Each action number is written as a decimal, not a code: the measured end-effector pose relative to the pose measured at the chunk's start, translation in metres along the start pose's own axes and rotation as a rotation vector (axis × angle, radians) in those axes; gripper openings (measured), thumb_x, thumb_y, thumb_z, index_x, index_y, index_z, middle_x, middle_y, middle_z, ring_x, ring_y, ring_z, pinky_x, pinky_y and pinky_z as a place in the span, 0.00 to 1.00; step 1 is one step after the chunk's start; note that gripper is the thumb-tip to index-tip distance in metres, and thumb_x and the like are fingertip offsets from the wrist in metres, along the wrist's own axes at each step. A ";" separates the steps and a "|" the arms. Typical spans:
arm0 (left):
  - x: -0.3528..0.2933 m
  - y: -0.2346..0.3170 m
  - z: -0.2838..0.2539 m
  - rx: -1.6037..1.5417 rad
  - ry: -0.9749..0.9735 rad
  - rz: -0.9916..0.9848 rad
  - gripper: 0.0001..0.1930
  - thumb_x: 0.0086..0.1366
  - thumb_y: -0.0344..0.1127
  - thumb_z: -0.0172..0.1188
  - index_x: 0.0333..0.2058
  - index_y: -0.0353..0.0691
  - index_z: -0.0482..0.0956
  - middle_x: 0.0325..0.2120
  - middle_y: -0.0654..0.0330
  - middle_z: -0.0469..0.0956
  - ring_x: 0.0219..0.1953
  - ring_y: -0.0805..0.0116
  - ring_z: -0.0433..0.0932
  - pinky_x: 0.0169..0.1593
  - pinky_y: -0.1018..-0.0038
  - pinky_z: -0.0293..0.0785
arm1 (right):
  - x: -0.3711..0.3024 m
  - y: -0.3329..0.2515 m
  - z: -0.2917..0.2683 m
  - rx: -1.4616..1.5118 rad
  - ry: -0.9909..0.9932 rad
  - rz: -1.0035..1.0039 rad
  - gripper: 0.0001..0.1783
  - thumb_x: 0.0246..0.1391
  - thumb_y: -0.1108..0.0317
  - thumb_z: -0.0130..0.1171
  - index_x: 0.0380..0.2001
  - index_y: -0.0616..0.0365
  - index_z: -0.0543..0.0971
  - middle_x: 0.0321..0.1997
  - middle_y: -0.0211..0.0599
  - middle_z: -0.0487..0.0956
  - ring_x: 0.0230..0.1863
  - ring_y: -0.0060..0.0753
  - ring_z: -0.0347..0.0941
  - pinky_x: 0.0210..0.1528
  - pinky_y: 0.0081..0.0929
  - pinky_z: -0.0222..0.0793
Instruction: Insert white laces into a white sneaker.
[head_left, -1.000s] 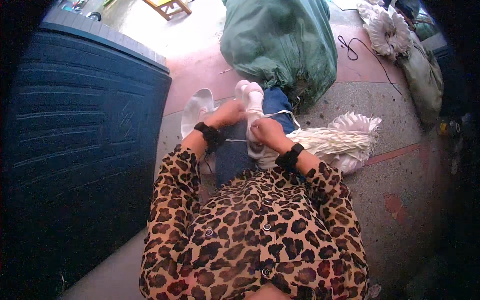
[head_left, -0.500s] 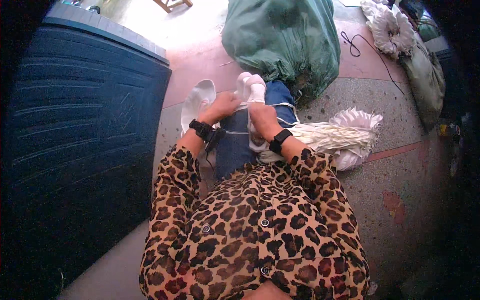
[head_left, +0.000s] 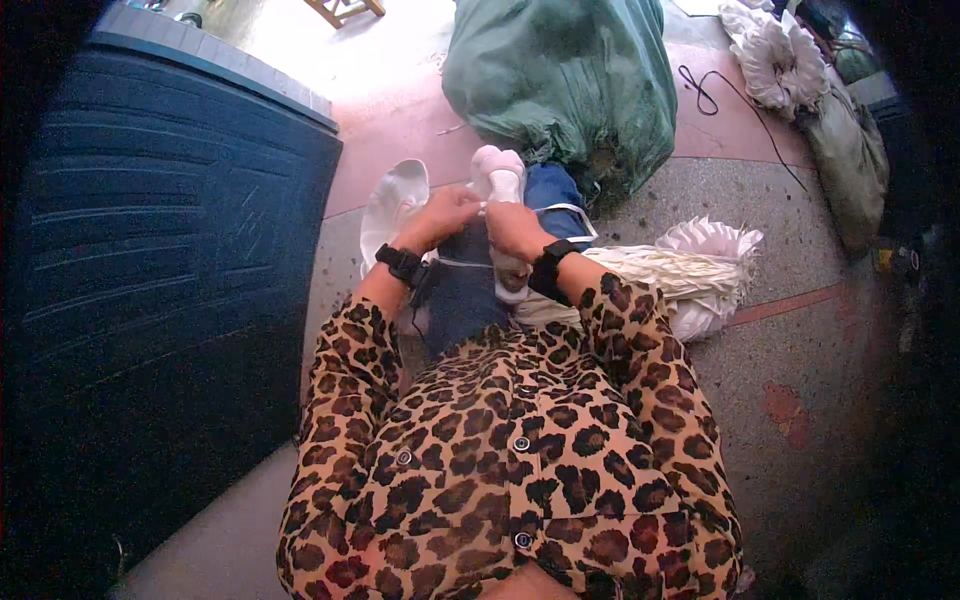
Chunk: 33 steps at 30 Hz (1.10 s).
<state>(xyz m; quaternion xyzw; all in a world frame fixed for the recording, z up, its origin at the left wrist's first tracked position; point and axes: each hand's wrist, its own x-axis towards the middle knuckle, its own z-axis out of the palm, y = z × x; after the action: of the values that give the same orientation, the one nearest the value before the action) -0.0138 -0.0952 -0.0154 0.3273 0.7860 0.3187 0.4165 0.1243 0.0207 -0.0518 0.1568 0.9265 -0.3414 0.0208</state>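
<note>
A narrow stack of white, padded-looking cloth pieces point(head_left: 498, 172) lies across my lap, over my blue-trousered legs. My left hand point(head_left: 447, 218) is closed in a pinch at its near left side, with a bit of white string point(head_left: 484, 208) at the fingertips. Against it, my right hand point(head_left: 517, 231) is closed over the stack at the same string; its fingertips are partly hidden. More white string loops over the blue trousers point(head_left: 556, 190). Left of my left hand rests a white curved cloth piece point(head_left: 392, 205).
A bundle of cream strips with frilled white ends point(head_left: 690, 270) lies to my right. Ahead stands a big green plastic sack point(head_left: 565, 80). A dark blue panelled door point(head_left: 180, 220) rises at left. A black cord point(head_left: 745, 95) and a full sack point(head_left: 850, 170) are at far right.
Both hands have drawn slightly closer together at the stack, my right hand shifting a little left. The stretch of white string between them has shortened.
</note>
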 end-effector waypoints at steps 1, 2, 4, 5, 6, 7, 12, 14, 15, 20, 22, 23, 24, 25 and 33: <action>-0.004 0.003 -0.001 0.105 0.017 0.045 0.18 0.57 0.41 0.63 0.41 0.34 0.81 0.29 0.53 0.80 0.33 0.64 0.78 0.37 0.69 0.72 | 0.003 0.000 -0.004 -0.009 -0.043 0.029 0.09 0.50 0.68 0.55 0.30 0.62 0.79 0.33 0.54 0.81 0.37 0.56 0.80 0.39 0.48 0.76; -0.009 0.006 -0.002 0.209 0.035 0.089 0.20 0.56 0.42 0.64 0.43 0.34 0.80 0.31 0.47 0.81 0.36 0.56 0.81 0.40 0.63 0.75 | 0.007 0.005 -0.007 0.008 -0.079 0.016 0.09 0.49 0.68 0.55 0.30 0.61 0.80 0.34 0.54 0.81 0.37 0.56 0.80 0.40 0.48 0.75; -0.026 0.017 0.008 0.417 0.087 0.109 0.23 0.54 0.41 0.66 0.46 0.35 0.77 0.36 0.44 0.81 0.40 0.49 0.80 0.43 0.59 0.75 | 0.013 0.018 -0.008 0.028 -0.130 -0.010 0.11 0.48 0.66 0.55 0.30 0.60 0.81 0.34 0.53 0.81 0.37 0.57 0.79 0.41 0.49 0.75; -0.029 0.019 0.016 0.519 0.111 0.113 0.25 0.53 0.41 0.67 0.48 0.35 0.75 0.38 0.43 0.80 0.42 0.45 0.80 0.45 0.56 0.75 | 0.015 0.023 -0.007 0.032 -0.145 -0.020 0.11 0.48 0.64 0.55 0.30 0.59 0.82 0.34 0.53 0.81 0.38 0.57 0.79 0.41 0.49 0.75; -0.026 0.026 0.027 0.566 0.117 -0.029 0.32 0.51 0.49 0.71 0.49 0.38 0.68 0.38 0.41 0.79 0.45 0.39 0.78 0.46 0.51 0.73 | 0.014 0.028 -0.012 0.023 -0.137 -0.032 0.12 0.49 0.63 0.54 0.29 0.57 0.82 0.33 0.52 0.81 0.38 0.57 0.79 0.42 0.50 0.74; -0.024 0.032 0.034 0.565 0.113 -0.062 0.32 0.51 0.50 0.70 0.48 0.38 0.68 0.38 0.41 0.79 0.44 0.40 0.78 0.46 0.52 0.73 | 0.016 0.022 -0.007 -0.020 -0.132 -0.033 0.12 0.49 0.62 0.55 0.29 0.57 0.82 0.33 0.52 0.81 0.38 0.58 0.79 0.42 0.50 0.74; -0.021 0.034 0.040 0.504 0.167 -0.060 0.30 0.52 0.52 0.68 0.44 0.38 0.67 0.37 0.41 0.79 0.42 0.39 0.79 0.45 0.50 0.73 | 0.011 0.035 -0.005 -0.022 -0.151 -0.002 0.12 0.49 0.60 0.55 0.30 0.54 0.83 0.34 0.51 0.81 0.39 0.57 0.78 0.43 0.50 0.74; -0.019 0.035 0.044 0.552 0.167 -0.074 0.28 0.54 0.51 0.66 0.44 0.38 0.67 0.37 0.41 0.79 0.43 0.39 0.78 0.45 0.50 0.73 | 0.007 0.034 -0.004 0.044 -0.166 0.031 0.12 0.49 0.60 0.55 0.31 0.54 0.83 0.35 0.52 0.81 0.40 0.57 0.78 0.43 0.49 0.73; -0.016 0.036 0.046 0.578 0.162 -0.076 0.27 0.54 0.51 0.66 0.44 0.38 0.67 0.37 0.41 0.79 0.43 0.39 0.78 0.45 0.50 0.73 | 0.005 0.035 -0.003 0.071 -0.171 0.058 0.12 0.49 0.60 0.56 0.31 0.54 0.83 0.35 0.52 0.81 0.40 0.57 0.78 0.43 0.49 0.73; -0.014 0.019 0.048 0.550 0.164 -0.050 0.27 0.56 0.48 0.64 0.47 0.38 0.68 0.38 0.39 0.79 0.45 0.40 0.78 0.47 0.51 0.73 | 0.003 0.024 0.008 0.186 -0.174 0.196 0.12 0.48 0.62 0.56 0.32 0.55 0.83 0.35 0.51 0.82 0.39 0.58 0.78 0.42 0.47 0.73; -0.012 0.027 0.049 0.536 0.159 -0.042 0.27 0.56 0.48 0.64 0.48 0.37 0.68 0.39 0.39 0.79 0.45 0.40 0.77 0.47 0.51 0.73 | 0.025 0.060 0.047 0.147 -0.195 0.098 0.12 0.48 0.64 0.57 0.32 0.57 0.82 0.35 0.51 0.82 0.38 0.57 0.78 0.41 0.46 0.72; -0.010 0.036 0.047 0.528 0.144 -0.056 0.27 0.55 0.47 0.65 0.48 0.38 0.68 0.39 0.40 0.79 0.46 0.40 0.77 0.47 0.51 0.73 | 0.034 0.074 0.063 0.133 -0.205 0.048 0.12 0.48 0.64 0.57 0.32 0.59 0.82 0.36 0.51 0.82 0.37 0.56 0.78 0.40 0.46 0.72; -0.011 0.037 0.045 0.511 0.140 -0.076 0.27 0.55 0.47 0.65 0.48 0.38 0.68 0.39 0.40 0.79 0.46 0.40 0.77 0.48 0.52 0.73 | 0.036 0.072 0.060 0.182 -0.243 0.079 0.12 0.48 0.65 0.57 0.33 0.60 0.82 0.36 0.51 0.82 0.38 0.55 0.79 0.41 0.45 0.73; -0.012 0.036 0.045 0.524 0.128 -0.092 0.28 0.55 0.46 0.66 0.49 0.37 0.68 0.39 0.40 0.79 0.46 0.40 0.77 0.48 0.52 0.73 | 0.039 0.069 0.057 0.230 -0.281 0.112 0.13 0.49 0.65 0.57 0.33 0.62 0.82 0.36 0.52 0.82 0.40 0.54 0.80 0.41 0.45 0.74; -0.010 0.014 0.043 0.457 0.164 0.121 0.29 0.51 0.42 0.71 0.49 0.37 0.72 0.34 0.48 0.80 0.38 0.50 0.79 0.41 0.61 0.74 | 0.009 0.068 0.037 0.176 -0.189 -0.193 0.12 0.54 0.67 0.53 0.33 0.63 0.80 0.37 0.56 0.81 0.39 0.56 0.79 0.40 0.47 0.74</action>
<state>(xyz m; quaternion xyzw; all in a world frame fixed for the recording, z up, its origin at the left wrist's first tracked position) 0.0309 -0.0851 -0.0192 0.4325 0.8477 0.1828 0.2468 0.1345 0.0485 -0.1242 0.0356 0.8978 -0.4347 0.0613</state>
